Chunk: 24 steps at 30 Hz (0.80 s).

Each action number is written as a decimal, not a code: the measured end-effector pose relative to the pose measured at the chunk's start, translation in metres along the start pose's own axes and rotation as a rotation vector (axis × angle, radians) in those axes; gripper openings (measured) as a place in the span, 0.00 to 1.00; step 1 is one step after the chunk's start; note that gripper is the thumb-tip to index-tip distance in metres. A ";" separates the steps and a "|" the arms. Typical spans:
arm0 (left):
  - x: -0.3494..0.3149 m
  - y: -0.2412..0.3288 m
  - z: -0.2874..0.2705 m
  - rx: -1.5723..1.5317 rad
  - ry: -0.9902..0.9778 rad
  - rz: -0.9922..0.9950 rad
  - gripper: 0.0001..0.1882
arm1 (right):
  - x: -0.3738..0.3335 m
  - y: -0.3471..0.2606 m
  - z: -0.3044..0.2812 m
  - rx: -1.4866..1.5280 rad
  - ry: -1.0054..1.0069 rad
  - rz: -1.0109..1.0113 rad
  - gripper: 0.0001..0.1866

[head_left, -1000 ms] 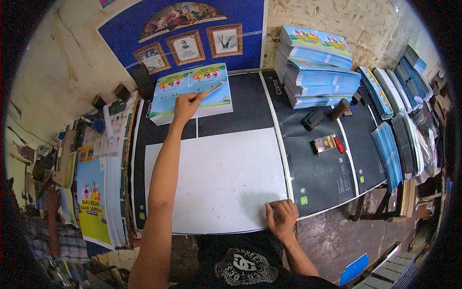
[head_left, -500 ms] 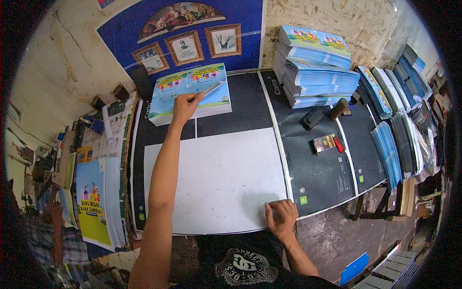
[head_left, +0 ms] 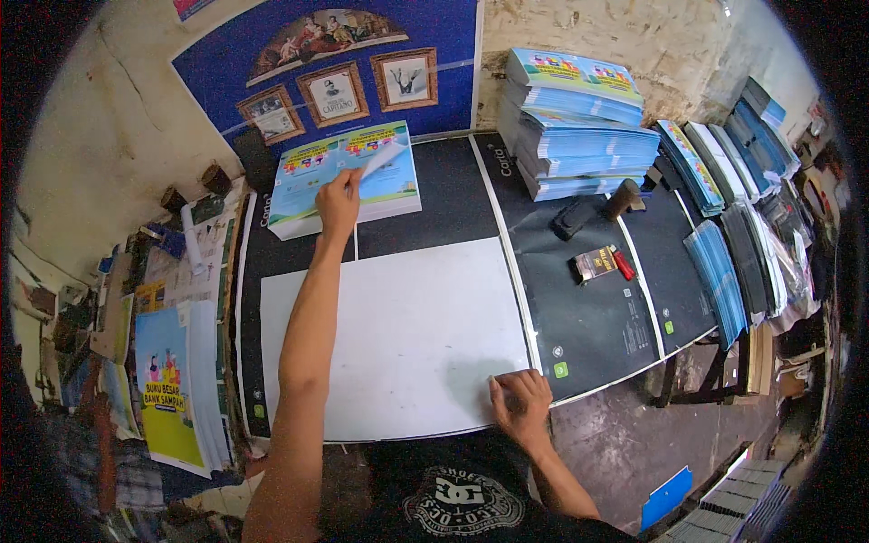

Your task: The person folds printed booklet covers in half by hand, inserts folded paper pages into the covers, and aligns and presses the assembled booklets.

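My left hand [head_left: 339, 204] reaches to the far side of the table, its fingers pinched on the near edge of a printed cover sheet [head_left: 385, 161]. That sheet is the top one of a thick stack of blue and green cover sheets [head_left: 299, 195], and its right part curls up, showing a pale underside. At the near edge of a white board [head_left: 389, 353], my right hand [head_left: 522, 404] rests with loosely bent fingers, the thumb apart, holding nothing.
Tall piles of blue booklets [head_left: 588, 149] stand at the back right. Nearer lie a black object [head_left: 572, 219], a small dark box [head_left: 594, 264] and a red lighter [head_left: 624, 265]. More booklets [head_left: 715, 271] line the right; a stack with a colourful cover [head_left: 167, 389] stands at the left.
The right part of the top sheet is curled up further, with more of its underside showing. The whole view has shifted slightly; my right hand stays by the board's near edge.
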State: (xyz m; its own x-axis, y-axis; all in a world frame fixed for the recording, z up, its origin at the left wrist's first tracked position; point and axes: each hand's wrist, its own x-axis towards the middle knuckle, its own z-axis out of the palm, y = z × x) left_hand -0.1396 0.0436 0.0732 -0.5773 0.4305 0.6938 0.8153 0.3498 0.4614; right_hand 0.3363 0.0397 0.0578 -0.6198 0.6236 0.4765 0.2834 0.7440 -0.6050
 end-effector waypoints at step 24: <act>-0.079 0.254 -0.229 -0.140 -0.317 0.682 0.08 | 0.049 -0.040 -0.027 0.706 -0.210 0.041 0.16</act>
State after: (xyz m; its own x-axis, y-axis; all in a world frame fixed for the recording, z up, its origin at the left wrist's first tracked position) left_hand 0.1235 -0.0920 0.2620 0.0881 0.7387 0.6683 0.9815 -0.1788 0.0681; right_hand 0.3145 0.0473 0.1221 -0.7657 0.5360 0.3556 -0.1857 0.3451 -0.9200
